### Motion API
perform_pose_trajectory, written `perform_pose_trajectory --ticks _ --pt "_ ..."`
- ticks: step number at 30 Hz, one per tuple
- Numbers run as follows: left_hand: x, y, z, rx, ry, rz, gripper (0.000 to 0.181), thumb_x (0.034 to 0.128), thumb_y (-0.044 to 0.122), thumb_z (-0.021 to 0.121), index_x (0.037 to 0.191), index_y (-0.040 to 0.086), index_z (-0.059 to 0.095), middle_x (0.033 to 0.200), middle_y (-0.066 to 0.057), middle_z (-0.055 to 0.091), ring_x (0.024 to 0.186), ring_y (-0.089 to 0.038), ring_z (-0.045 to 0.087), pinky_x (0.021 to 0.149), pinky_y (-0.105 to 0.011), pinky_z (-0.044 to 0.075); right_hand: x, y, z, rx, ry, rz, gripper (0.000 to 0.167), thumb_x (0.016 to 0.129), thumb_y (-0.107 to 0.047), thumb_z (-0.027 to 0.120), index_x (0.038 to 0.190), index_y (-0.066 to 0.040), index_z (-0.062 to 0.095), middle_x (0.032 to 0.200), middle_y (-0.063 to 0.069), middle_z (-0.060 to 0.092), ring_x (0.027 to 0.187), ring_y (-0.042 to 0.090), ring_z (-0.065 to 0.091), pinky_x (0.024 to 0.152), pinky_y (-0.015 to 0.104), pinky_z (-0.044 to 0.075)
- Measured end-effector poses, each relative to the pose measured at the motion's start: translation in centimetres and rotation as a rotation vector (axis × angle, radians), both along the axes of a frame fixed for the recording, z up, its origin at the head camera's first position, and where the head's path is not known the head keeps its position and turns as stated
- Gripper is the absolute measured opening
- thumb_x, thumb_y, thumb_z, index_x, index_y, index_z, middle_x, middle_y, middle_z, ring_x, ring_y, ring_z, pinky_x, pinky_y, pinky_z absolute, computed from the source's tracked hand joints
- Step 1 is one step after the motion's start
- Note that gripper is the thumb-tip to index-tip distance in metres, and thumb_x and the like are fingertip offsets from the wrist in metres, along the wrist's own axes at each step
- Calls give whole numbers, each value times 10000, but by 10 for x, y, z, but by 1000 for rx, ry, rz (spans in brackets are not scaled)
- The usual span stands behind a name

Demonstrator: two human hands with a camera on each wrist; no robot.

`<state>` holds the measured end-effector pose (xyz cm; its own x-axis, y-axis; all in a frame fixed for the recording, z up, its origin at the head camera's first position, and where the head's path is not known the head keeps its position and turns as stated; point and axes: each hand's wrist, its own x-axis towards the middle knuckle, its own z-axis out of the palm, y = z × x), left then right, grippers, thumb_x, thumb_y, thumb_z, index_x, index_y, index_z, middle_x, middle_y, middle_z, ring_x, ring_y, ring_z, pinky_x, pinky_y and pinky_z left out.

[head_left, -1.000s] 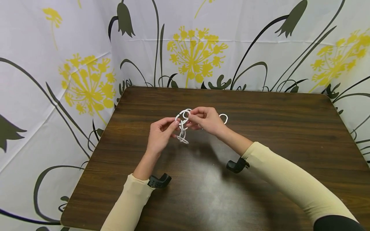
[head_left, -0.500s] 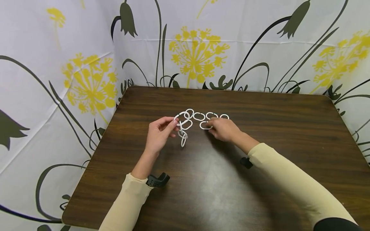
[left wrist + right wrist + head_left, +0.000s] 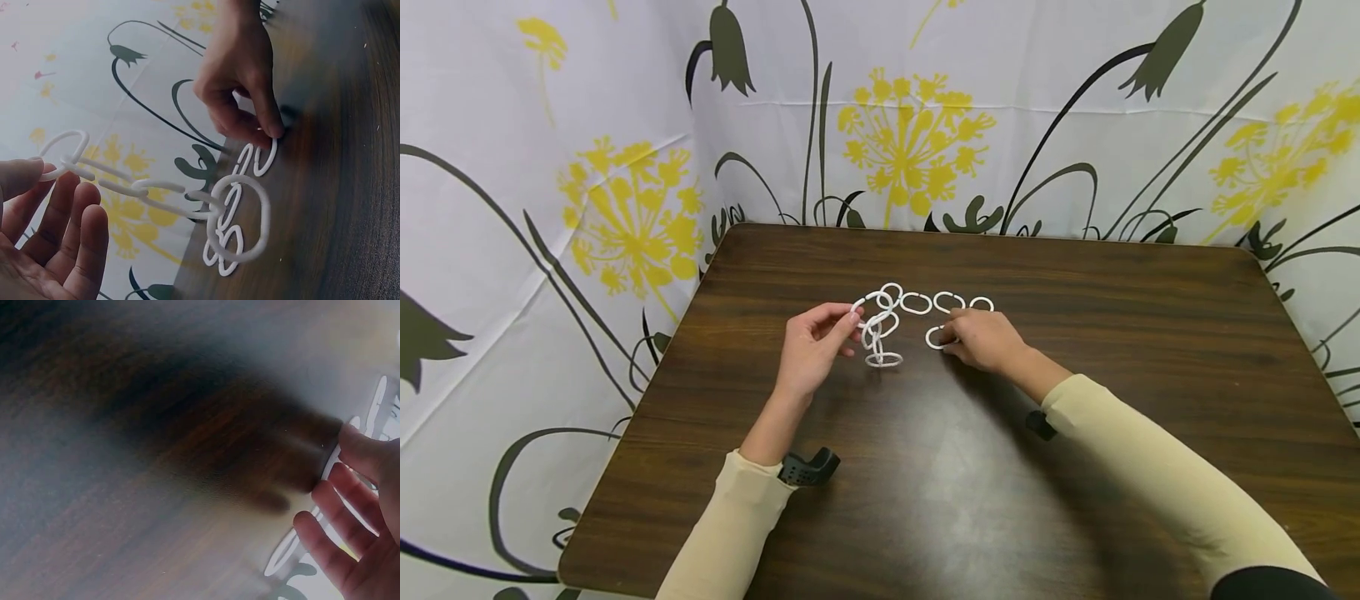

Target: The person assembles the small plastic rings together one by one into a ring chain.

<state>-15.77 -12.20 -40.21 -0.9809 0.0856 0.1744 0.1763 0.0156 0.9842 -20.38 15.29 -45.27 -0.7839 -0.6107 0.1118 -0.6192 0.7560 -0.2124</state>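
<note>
Right of the chain (image 3: 140, 189) the left hand (image 3: 812, 346) pinches, right hand (image 3: 985, 337) pinches loose link (image 3: 928, 339); seemingly pickup step, next likely needs lifting.

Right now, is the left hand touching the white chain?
Touching. The left wrist view shows it: the left hand pinches one end of the white chain, thumb pressed onto the end link.

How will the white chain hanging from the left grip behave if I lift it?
The chain will likely swing and flop, since it hangs as interlocked links from the left grip. Each is probably stiff, keeping an open shape. Their slender build suggests little weight.
</note>
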Motion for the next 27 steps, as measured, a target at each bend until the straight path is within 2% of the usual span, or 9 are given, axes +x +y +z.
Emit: perform_pose_trajectory --ticks 7,12,17,23,27 --pt "0 1 0 10 3 1 210 934 86 674 1060 -82 687 945 -34 727 700 -143 641 541 -251 540 1 -1 0 28 28 12 43 844 -146 748 859 -186 748 851 -30 617 773 200 657 630 419 532" --pt "-1 1 -2 4 2 -9 220 937 100 673 1066 -79 686 962 -46 728 708 -150 648 548 -259 544 1 -2 4 3 -8 -19 50 899 -174 694 849 -170 692 829 -38 650 742 195 637 616 433 523" --pt "-1 1 -2 1 0 -9 226 940 114 673 1064 -75 688 958 -50 729 712 -158 656 552 -268 546 -1 -4 15 -145 -71 -39 59 923 -167 678 939 -128 718 838 -37 684 777 161 637 696 395 527" --pt "-2 1 -2 -3 -5 -7 227 941 114 672 1067 -74 688 939 -32 726 708 -145 653 550 -257 543 1 -12 46 -345 -74 -28 122 941 -188 675 1005 -109 742 847 -47 667 728 98 592 658 313 496" --pt "-2 1 -2 -2 -5 -10 225 941 110 670 1069 -75 686 950 -38 727 708 -142 654 550 -256 543 4 -20 67 -541 -71 -10 132 943 -144 672 1011 -62 750 848 -2 670 712 106 600 645 308 509"
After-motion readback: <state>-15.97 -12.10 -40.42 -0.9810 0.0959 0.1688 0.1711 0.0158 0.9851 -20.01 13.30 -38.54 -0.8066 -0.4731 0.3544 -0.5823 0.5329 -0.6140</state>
